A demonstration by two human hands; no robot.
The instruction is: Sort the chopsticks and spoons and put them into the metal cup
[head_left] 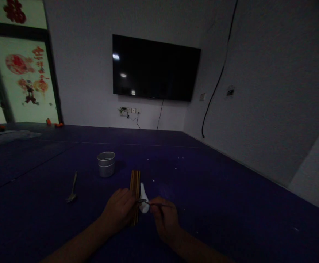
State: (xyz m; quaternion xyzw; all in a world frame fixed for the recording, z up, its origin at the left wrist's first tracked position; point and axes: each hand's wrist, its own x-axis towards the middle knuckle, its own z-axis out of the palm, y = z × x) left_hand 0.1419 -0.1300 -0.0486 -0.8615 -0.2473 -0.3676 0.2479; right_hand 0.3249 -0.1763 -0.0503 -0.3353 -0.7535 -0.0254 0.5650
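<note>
On the dark purple mat lies a bundle of wooden chopsticks (134,180) with a white ceramic spoon (143,199) right beside it. My left hand (119,212) rests curled over the near end of the chopsticks. My right hand (165,219) pinches a thin metal utensil (148,202), whose tip crosses over the white spoon's bowl towards my left hand.
A small metal cup (106,164) stands beyond the chopsticks. A metal spoon (72,190) lies to the left. A black TV (154,67) hangs on the far wall, with a decorated glass door (25,84) at the left. White walls close in on the right.
</note>
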